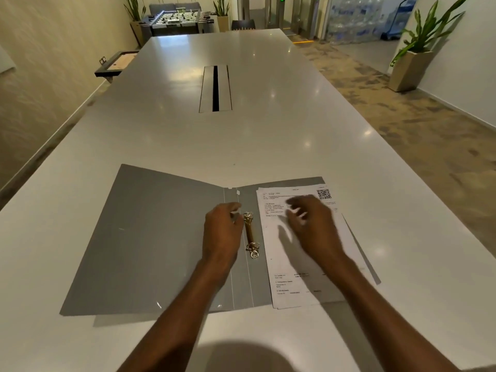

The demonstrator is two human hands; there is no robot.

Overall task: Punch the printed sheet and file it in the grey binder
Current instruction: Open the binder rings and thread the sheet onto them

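Observation:
The grey binder lies spread flat near the front edge of the white table. Its brass ring mechanism runs down the spine, and both rings look closed. A printed sheet with a QR code at its top right lies on the binder's right half, to the right of the rings. My left hand rests on the spine beside the mechanism, fingers curled at its upper ring. Over the upper part of the sheet is my right hand, its fingers loosely bent and blurred. No hole punch shows.
The long white table stretches away, with a cable slot in its middle. A dark tray sticks out at the far left edge. Potted plants and a table-football game stand beyond.

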